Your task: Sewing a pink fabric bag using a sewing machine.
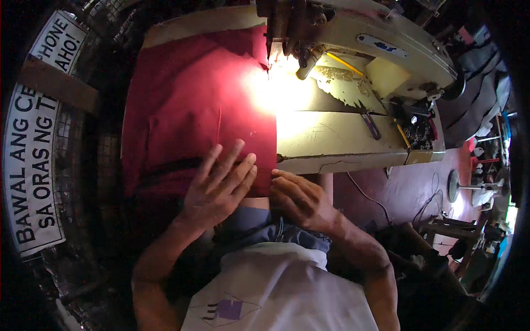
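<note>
A large piece of red fabric (182,105) covers the left part of the sewing table and hangs over its front edge. Its straight right edge runs up to the lit needle area of the sewing machine (381,33). Flat on the cloth near that front edge rests my left hand (223,179), its fingers stretched and spread. Just right of it, my right hand (302,199) pinches the fabric's right edge between thumb and curled fingers, below the tabletop. A bright lamp washes out the spot around the needle and presser foot, so details there are lost.
Right of the cloth on the pale tabletop (342,129) lie thread snips (371,122) and a yellow pencil-like stick (345,63). A dark tray of small parts (411,118) sits at the table's right end. A wire mesh wall with a white sign (33,165) stands on the left.
</note>
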Motion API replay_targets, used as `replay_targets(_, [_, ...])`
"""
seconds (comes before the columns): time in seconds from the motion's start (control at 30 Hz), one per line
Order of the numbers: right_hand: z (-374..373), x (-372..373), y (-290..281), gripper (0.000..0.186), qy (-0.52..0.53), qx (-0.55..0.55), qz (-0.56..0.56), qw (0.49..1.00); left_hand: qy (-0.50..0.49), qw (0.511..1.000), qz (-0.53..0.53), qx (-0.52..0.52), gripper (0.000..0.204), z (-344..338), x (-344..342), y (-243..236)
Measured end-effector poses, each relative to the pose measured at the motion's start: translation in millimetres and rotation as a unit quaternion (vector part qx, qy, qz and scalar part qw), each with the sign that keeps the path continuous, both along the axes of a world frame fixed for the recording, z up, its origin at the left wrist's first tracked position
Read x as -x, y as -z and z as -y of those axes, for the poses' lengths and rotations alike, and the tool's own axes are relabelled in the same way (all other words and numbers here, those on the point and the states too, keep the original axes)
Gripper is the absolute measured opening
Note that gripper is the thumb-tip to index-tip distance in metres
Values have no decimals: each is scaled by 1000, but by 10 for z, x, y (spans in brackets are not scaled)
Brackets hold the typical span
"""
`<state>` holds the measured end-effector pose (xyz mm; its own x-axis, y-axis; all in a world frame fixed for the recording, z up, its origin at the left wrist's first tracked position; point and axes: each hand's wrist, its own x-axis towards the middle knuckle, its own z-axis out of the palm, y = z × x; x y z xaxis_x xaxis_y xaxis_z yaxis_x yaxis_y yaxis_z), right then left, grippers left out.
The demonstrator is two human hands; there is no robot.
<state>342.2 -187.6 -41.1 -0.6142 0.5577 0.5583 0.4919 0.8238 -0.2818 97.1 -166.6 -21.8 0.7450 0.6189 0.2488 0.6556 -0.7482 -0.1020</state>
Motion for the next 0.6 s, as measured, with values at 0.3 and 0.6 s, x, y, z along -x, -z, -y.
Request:
replay_targets(0.3, [12, -45, 77, 37, -15, 4, 66, 998, 61, 997, -6, 38, 40, -163, -89, 42])
replay_targets(0.6, [-135, 16, -104, 30, -30, 24, 120, 992, 65, 997, 6, 44, 40, -214, -79, 1])
